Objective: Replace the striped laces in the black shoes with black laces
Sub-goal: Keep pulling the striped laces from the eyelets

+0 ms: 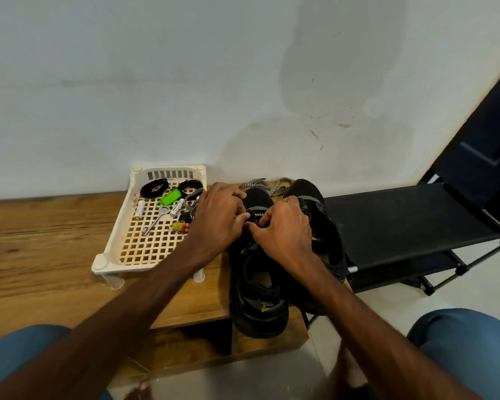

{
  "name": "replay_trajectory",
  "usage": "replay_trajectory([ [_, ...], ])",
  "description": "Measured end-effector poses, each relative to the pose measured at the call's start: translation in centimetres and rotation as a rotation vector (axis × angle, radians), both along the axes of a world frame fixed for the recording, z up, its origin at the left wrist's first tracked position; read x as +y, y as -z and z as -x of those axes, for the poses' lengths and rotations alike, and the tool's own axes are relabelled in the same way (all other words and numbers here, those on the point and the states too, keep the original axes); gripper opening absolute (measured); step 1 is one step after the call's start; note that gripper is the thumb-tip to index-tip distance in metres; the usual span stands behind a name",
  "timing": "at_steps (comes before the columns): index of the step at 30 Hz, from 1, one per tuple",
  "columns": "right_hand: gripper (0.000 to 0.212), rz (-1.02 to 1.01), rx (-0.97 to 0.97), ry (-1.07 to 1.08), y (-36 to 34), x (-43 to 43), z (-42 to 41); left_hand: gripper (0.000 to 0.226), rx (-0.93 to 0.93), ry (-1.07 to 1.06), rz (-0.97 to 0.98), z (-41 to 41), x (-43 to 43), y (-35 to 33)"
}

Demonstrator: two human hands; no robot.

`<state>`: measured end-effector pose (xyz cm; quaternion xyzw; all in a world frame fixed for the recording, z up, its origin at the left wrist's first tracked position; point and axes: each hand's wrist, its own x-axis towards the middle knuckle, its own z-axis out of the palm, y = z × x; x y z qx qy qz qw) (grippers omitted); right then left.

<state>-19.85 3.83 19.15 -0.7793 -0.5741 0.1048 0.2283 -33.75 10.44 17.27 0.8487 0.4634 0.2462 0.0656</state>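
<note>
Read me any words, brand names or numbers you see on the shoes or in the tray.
No text reads clearly.
White print on the black shoe's tongue, between the two hands: too blurred.
Print on the white batteries in the cream plastic lattice tray: too small.
Green tag: no visible text.

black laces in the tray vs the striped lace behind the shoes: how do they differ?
Colour: the black laces are plain black; the striped lace is black-and-white patterned.
Place: the black laces lie inside the cream tray; the striped lace lies on the wooden table by the wall, behind the black shoes.
Pose: the black laces are coiled in bundles; the striped lace lies loose.
Shared: neither is in a hand.
</note>
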Motion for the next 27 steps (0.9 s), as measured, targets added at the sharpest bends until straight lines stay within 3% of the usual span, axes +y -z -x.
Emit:
replay_trajectory([
  [3, 0.035, 0.01, -0.003, 0.003, -0.1, 0.1, 0.1, 0.008, -0.081, -0.009, 0.037, 0.0, 0.0, -0.4],
  [7, 0.035, 0.011, 0.008, 0.031, -0.1, 0.3, 0.0, 0.012, -0.039, -0.114, -0.037, 0.5, 0.2, -1.5],
  [12, 0.037, 0.015, 0.003, 0.056, -0.2, 0.4, -0.1, 0.004, -0.374, -0.376, -0.205, 3.8, 1.8, -3.2],
  [14, 0.038, 0.019, -0.01, 0.045, -0.2, 0.4, 0.0, 0.009, -0.297, -0.387, -0.137, 3.7, 1.6, -2.7],
  [18, 0.039, 0.015, 0.018, -0.004, -0.8, 0.1, -0.2, 0.061, 0.071, -0.241, 0.038, 0.6, -0.1, -1.2],
  [21, 0.032, 0.025, 0.084, -0.056, -1.7, -0.1, -1.4, 0.04, 0.175, -0.074, -0.022, -1.1, -0.6, -0.4],
  [25, 0.01, -0.044, 0.159, -0.007, -3.1, -0.1, -3.6, 0.024, 0.11, -0.066, -0.088, -1.0, -0.6, -0.1],
  [27, 0.011, -0.059, 0.167, 0.015, -3.4, 0.1, -4.5, 0.018, 0.053, -0.085, -0.08, -1.0, -0.5, -0.4],
])
